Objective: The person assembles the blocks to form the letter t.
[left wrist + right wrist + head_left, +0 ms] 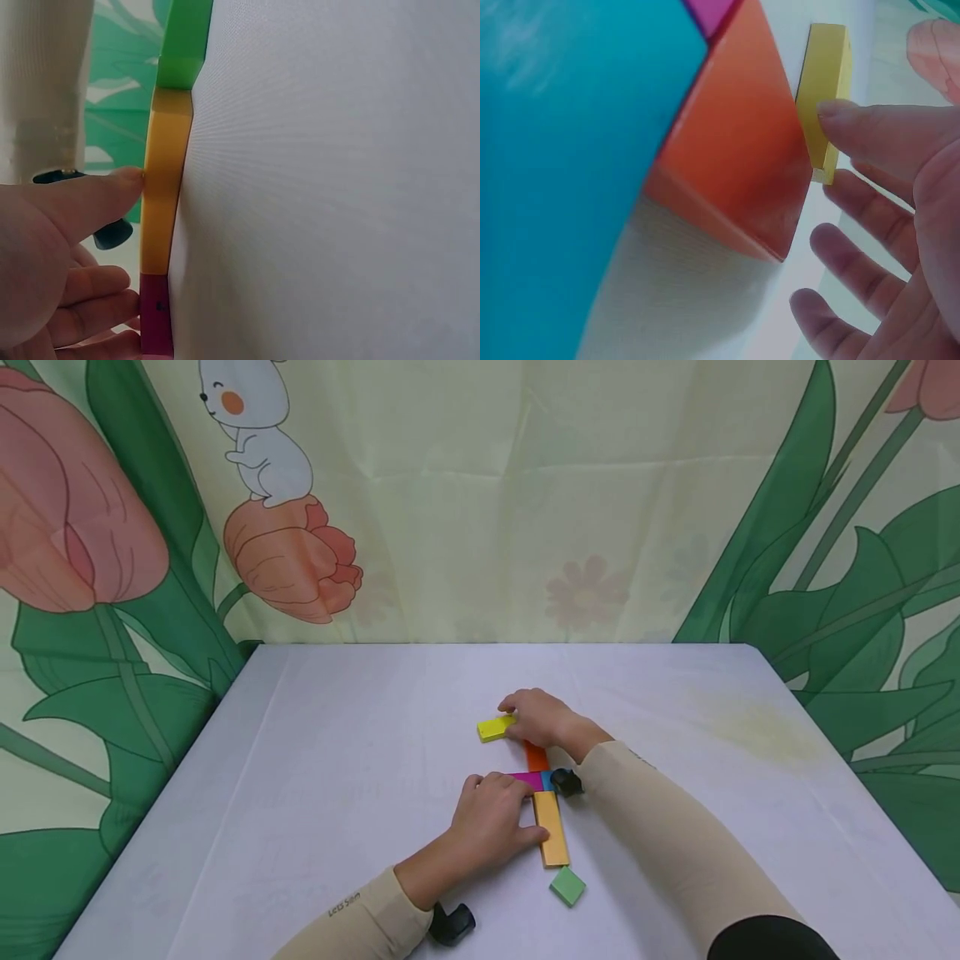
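In the head view my right hand (543,718) pinches a yellow block (491,729) by one end, at the far end of a row of coloured blocks. The right wrist view shows the thumb on the near face of that yellow block (826,71) and the index finger behind it. An orange-red block (739,142) lies next to it. My left hand (491,818) rests its thumb on the amber block (163,187), with fingertips at the magenta block (155,315). A blue block (547,780) sits beside the magenta one. A green block (567,886) touches the amber block's near end.
The blocks lie on a table with a white cloth (337,760). Behind it hangs a curtain (465,527) printed with tulips and a white animal. A black wrist device (566,782) on the right arm hangs close to the blue block.
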Tool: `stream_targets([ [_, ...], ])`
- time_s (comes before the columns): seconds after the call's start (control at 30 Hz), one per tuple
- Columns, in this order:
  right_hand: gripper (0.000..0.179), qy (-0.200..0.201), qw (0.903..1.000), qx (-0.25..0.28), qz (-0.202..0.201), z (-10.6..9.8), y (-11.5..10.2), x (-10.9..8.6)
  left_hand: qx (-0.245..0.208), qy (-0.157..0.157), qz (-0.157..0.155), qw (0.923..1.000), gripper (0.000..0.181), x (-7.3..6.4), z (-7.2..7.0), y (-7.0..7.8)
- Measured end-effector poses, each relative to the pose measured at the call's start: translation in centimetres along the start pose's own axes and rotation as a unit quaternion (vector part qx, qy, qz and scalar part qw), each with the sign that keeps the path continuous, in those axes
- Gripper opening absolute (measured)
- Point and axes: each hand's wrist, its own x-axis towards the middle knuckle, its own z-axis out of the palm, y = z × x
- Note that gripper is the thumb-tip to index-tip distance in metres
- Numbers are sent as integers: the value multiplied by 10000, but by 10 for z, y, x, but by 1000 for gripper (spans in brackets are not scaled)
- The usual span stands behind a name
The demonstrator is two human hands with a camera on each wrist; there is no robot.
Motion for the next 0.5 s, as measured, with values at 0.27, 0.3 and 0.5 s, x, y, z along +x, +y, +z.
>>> stream_targets([
  [0.27, 44, -69, 10000, 42, 24, 3, 0, 3, -28, 7, 10, 10000, 52, 0, 1, -1],
  [0.3, 44, -70, 10000, 21, 28, 3, 0, 3, -45, 17, 12, 10000, 52, 0, 1, -1],
  [0.5, 42, -76, 10000, -7, 43, 3, 1, 2, -194, 59, 5, 9998, 55, 0, 2, -1],
])
